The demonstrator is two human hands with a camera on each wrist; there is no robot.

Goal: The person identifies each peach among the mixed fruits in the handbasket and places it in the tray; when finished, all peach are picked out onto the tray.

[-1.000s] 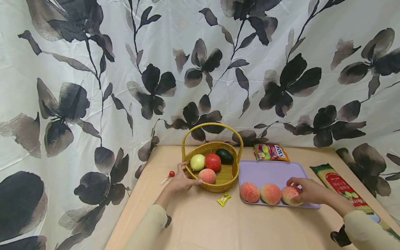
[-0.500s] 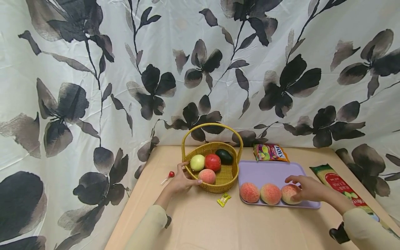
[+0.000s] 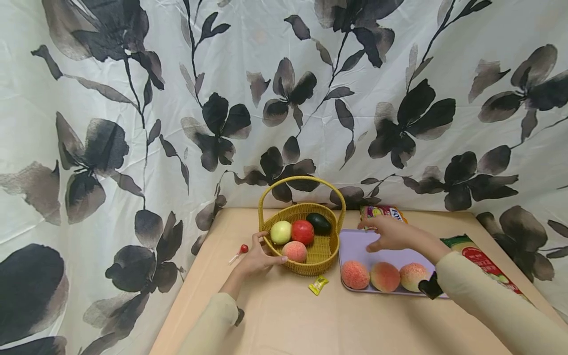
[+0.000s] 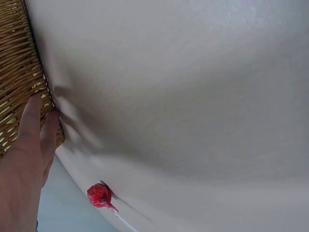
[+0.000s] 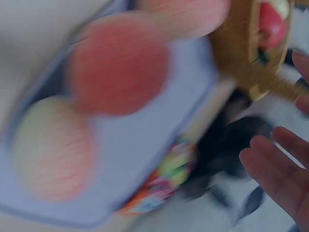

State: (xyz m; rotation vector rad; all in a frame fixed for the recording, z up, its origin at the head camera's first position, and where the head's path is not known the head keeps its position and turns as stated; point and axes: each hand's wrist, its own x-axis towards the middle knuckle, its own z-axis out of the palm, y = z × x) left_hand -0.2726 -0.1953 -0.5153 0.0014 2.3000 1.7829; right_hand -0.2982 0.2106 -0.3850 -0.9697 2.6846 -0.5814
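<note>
My left hand [image 3: 257,256] rests against the left side of the yellow wicker basket [image 3: 310,267]. In the left wrist view, its straight fingers [image 4: 31,116] lie along the woven wall. In the head view the thumb reaches the front rim by a peach [image 3: 295,252]. The basket also holds a pale green apple [image 3: 281,232], a red fruit [image 3: 302,232] and a dark avocado [image 3: 319,223]. My right hand [image 3: 392,233] is over the lilac tray [image 3: 350,240], fingers spread and holding nothing. Along the tray's front edge sit three peaches [image 3: 385,276].
A yellow wrapped candy [image 3: 318,285] lies in front of the basket, and a red lollipop [image 3: 243,249] to its left. Behind the tray is a candy bag [image 3: 368,212], partly covered by my right hand. A green and red packet [image 3: 479,257] lies at the right.
My right hand has left the rightmost peach and moved left and back over the tray, its arm now covering part of the packet. The left hand stays at the basket.
</note>
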